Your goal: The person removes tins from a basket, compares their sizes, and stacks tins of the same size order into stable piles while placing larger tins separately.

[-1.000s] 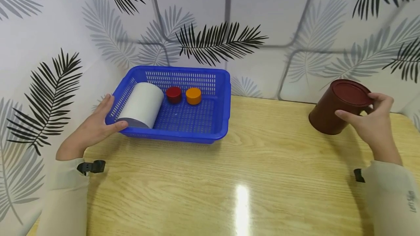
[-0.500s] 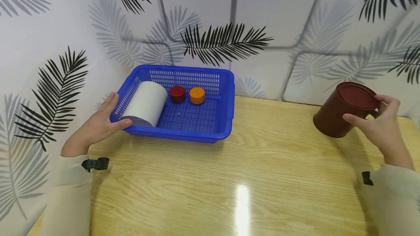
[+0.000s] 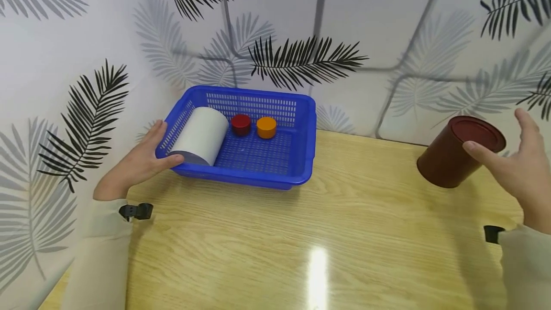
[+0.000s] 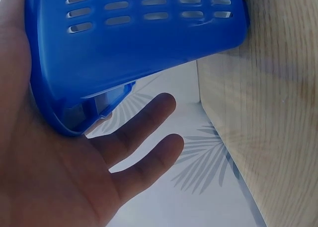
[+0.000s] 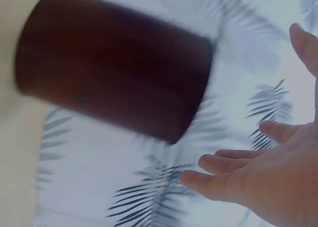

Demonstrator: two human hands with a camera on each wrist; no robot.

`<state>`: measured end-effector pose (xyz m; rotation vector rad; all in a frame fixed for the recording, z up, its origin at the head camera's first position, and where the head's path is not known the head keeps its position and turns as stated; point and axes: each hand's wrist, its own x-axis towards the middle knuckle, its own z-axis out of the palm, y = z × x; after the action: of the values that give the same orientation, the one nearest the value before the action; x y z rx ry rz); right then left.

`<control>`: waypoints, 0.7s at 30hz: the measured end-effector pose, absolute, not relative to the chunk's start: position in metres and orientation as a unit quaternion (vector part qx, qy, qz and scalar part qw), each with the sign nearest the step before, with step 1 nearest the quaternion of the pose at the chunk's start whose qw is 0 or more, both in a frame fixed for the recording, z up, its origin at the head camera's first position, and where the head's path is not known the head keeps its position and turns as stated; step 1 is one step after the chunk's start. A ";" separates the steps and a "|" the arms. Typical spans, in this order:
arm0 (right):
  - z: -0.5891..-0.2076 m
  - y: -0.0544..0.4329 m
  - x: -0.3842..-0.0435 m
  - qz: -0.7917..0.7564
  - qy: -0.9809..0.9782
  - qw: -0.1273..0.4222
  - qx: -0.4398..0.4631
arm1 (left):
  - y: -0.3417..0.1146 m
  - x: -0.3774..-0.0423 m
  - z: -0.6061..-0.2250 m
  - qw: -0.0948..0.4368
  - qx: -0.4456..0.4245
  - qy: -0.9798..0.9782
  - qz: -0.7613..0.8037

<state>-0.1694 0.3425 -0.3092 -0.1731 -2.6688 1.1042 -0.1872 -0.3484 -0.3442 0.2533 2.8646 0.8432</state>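
Observation:
A blue plastic basket (image 3: 306, 157) stands on the table at centre left. My left hand (image 3: 139, 162) rests against its near left corner, thumb along the front rim and fingers spread along the left side. In the left wrist view, two fingers (image 4: 149, 167) stretch out straight past the basket's corner (image 4: 139, 43). A dark brown lidded canister (image 3: 447, 154) stands upright on the table at the right, also filling the upper left of the right wrist view. Beside it, my right hand (image 3: 523, 166) is spread with fingers and thumb apart, not touching the canister (image 5: 114, 63) in the right wrist view.
Inside the basket are a white cylinder (image 3: 201, 133) lying on its side, a small red round piece (image 3: 241, 125) and a small orange one (image 3: 266, 127). A leaf-patterned wall (image 3: 357, 99) rises behind the wooden table (image 3: 258, 243).
My right hand has let go of the brown canister and drawn away to the right, its fingers spreading. My left hand stays at the basket corner. The whole view has shifted slightly.

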 end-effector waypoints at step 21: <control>-0.294 0.242 -0.172 0.417 -0.897 0.091 0.119 | -0.348 -0.187 -0.344 0.070 0.080 0.952 0.288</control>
<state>-0.1719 0.2422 -0.2940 0.3536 -2.6648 1.2389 -0.1874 -0.3478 -0.3437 0.2408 2.8633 0.8665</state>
